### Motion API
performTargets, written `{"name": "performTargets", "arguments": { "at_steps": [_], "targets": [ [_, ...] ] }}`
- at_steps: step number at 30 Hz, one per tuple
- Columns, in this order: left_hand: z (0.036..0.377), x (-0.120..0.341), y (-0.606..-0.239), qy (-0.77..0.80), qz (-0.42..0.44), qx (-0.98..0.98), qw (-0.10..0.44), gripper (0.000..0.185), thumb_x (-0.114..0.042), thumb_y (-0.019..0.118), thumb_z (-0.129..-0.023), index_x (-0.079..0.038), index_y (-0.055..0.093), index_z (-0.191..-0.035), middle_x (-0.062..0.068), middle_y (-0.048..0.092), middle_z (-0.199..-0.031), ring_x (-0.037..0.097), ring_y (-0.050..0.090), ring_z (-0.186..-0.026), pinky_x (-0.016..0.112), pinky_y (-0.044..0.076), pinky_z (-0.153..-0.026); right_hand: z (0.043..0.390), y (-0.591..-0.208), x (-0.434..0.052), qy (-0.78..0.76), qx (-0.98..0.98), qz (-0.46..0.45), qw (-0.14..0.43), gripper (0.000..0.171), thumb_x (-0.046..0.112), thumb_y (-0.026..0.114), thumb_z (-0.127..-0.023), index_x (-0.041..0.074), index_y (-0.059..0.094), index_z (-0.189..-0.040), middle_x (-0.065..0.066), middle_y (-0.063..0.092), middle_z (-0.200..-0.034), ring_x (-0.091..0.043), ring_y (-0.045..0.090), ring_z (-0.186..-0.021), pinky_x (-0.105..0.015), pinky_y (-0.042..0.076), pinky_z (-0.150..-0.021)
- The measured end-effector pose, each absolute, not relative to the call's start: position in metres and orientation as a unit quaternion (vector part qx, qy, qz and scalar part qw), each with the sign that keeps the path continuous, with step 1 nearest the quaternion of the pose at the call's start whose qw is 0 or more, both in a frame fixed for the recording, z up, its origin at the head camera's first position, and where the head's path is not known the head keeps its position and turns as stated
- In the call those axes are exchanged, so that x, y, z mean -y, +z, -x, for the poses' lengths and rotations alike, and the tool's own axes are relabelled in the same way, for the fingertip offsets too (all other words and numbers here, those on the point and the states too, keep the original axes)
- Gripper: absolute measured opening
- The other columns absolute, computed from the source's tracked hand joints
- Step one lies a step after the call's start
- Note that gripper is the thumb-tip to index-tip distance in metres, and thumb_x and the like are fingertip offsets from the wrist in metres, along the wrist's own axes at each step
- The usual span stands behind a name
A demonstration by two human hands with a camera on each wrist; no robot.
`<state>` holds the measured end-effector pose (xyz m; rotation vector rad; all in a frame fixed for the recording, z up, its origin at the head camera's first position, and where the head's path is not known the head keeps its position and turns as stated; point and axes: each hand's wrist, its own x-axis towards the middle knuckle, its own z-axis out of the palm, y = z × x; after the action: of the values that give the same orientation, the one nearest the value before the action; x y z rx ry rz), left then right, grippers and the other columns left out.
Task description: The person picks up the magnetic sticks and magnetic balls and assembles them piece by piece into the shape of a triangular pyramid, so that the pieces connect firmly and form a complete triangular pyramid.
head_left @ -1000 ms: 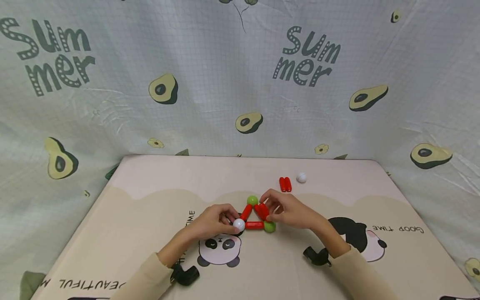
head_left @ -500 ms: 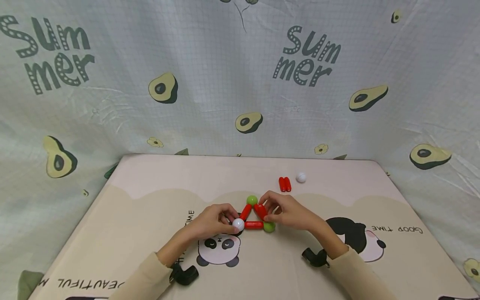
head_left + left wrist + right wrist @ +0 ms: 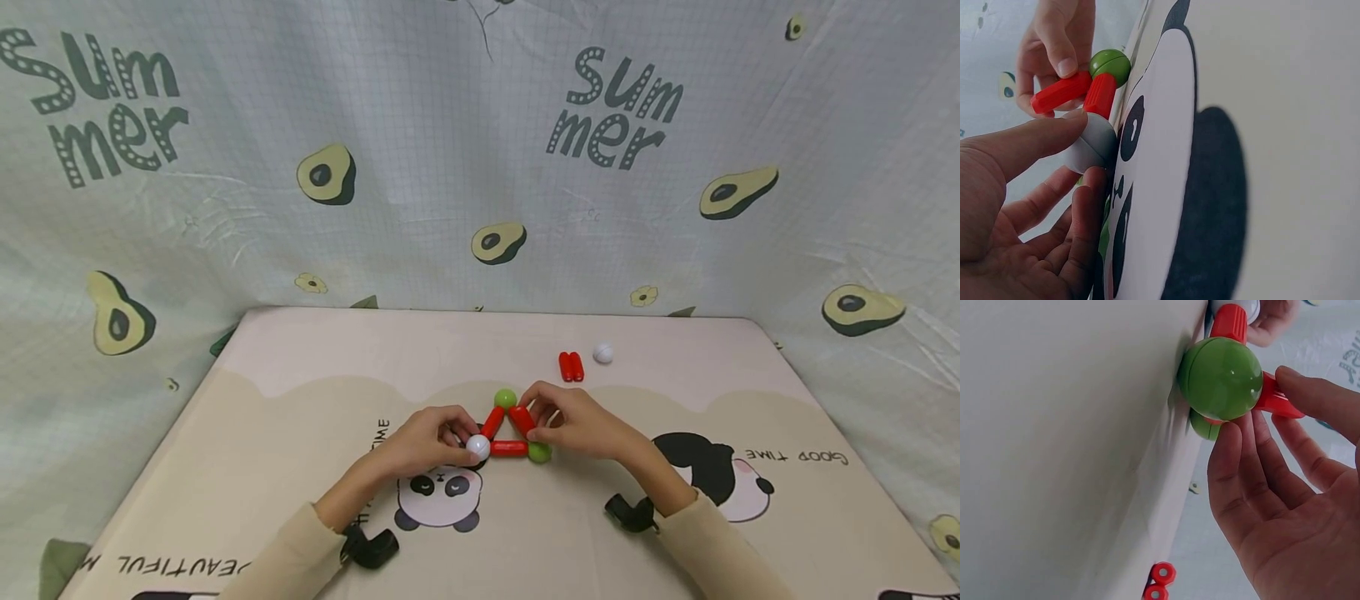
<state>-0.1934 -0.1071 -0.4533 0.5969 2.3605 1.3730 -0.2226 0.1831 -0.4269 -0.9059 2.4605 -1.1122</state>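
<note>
1. The left hand (image 3: pixel 429 440) pinched the white ball (image 3: pixel 477 448) at the triangle's left corner between thumb and fingers, apparently to keep that corner from sliding on the panda mat (image 3: pixel 300 433).
2. The triangle of red rods (image 3: pixel 508 449) and balls lay flat near the mat's middle, between both hands; a green ball (image 3: pixel 506 398) capped its far corner.
3. The right hand (image 3: pixel 577 425) gripped the right-side red rod (image 3: pixel 522 420) with thumb and fingers, seemingly seating it between the far ball and the near green ball (image 3: pixel 539 452).
4. Two spare red rods (image 3: pixel 571 366) and a loose white ball (image 3: pixel 603 354) rested farther back, within reach.
</note>
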Motion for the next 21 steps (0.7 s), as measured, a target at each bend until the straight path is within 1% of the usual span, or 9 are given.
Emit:
{"name": "performTargets", "arguments": {
  "at_steps": [7,21],
  "targets": [
    [0.1945,0.1053,-0.4534,0.483,-0.210,-0.833,0.171,0.026,-0.021,0.081,-0.088,-0.010,0.071,-0.110,0.003,0.066,-0.098,0.015,0.060,-0.083,0.023,0.050,-0.069,0.2235,-0.4257,-0.1852,-0.390,-0.853,0.315,0.147,0.032,0.016,0.075,-0.093,0.013,0.062,-0.123,-0.002,0.069,-0.100,-0.015,0.063,-0.094,-0.024,0.056,-0.083],
    [0.1930,0.1066,-0.4539,0.488,-0.206,-0.830,0.173,0.027,-0.020,0.082,-0.087,-0.009,0.070,-0.110,0.005,0.066,-0.098,0.016,0.060,-0.083,0.024,0.050,-0.069,0.2261,-0.4249,-0.1870,-0.399,-0.849,0.306,0.160,0.034,0.018,0.076,-0.092,0.013,0.062,-0.123,-0.003,0.070,-0.101,-0.015,0.065,-0.094,-0.024,0.057,-0.084]
  ]
}}
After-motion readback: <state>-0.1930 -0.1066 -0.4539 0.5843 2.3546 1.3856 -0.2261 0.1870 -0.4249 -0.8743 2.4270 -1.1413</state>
